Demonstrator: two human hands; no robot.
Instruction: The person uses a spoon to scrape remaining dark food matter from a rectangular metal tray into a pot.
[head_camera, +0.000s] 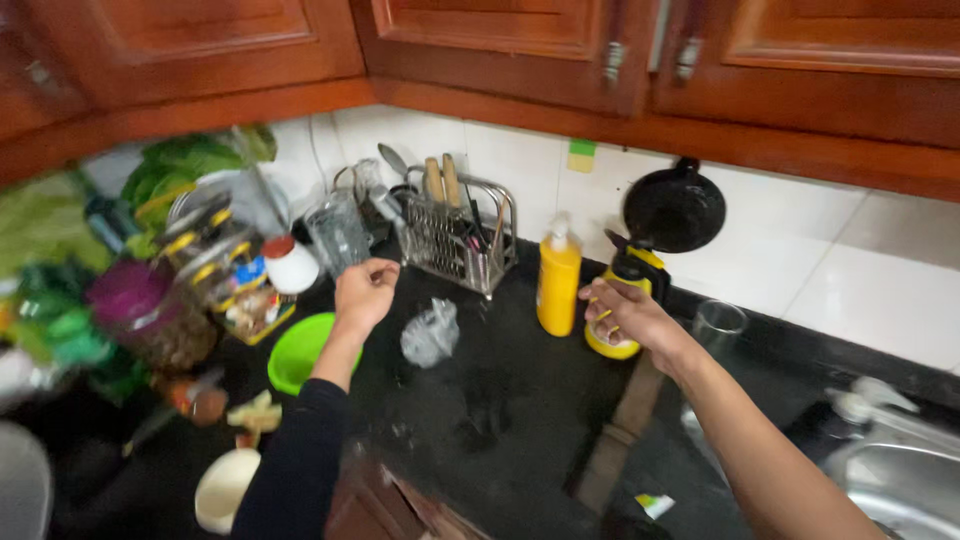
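With the yellow bottle with the black cap (622, 305) standing on the black surface (520, 400) beside the taller yellow squeeze bottle (558, 280), keep your right hand (630, 312) wrapped firmly around it, lifting straight, while your left hand (364, 292) hovers loosely curled, empty, near the crumpled plastic bag (430, 334).

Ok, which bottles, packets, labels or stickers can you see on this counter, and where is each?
Tall yellow plastic bottle with white pump top: upright, counter centre.
Squat yellow bottle with black cap: right hand grips it.
Green-and-yellow square sticker: on white wall tile.
Small white, green and yellow packet: flat, near front edge.
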